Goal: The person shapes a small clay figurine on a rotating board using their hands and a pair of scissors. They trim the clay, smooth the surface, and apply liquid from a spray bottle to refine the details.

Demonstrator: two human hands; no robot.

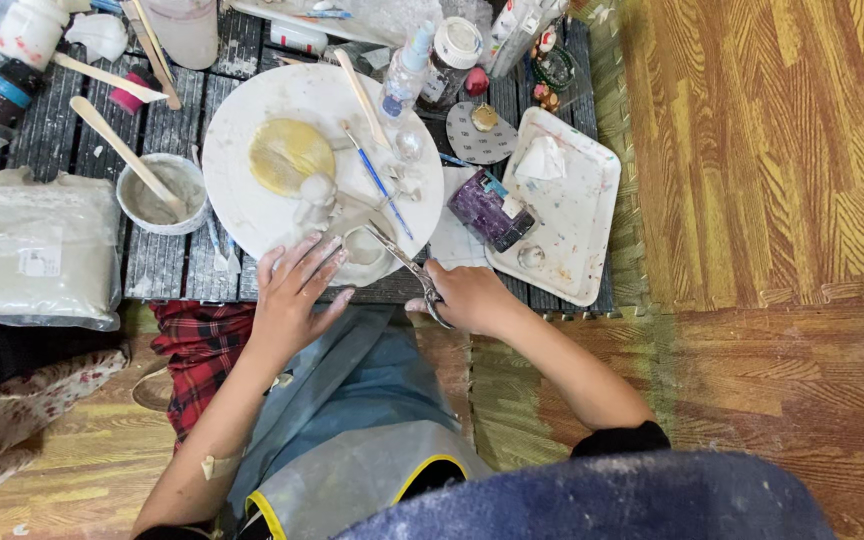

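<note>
My right hand (467,295) grips a pair of metal scissors (402,258) whose blades point up-left onto a small pale piece (364,250) at the near edge of a round white board (252,190). My left hand (292,290) lies with fingers spread on that same edge, touching the pale piece from the left. On the board sit a yellow disc (290,155), a small white clay figure (316,195) and a thin blue-handled brush (377,180).
A small bowl (187,178) of grey paste with a wooden stick stands left of the board, next to a plastic bag of grey material (37,250). To the right are a purple jar (487,208) and a white rectangular tray (577,215). Bottles crowd the far side.
</note>
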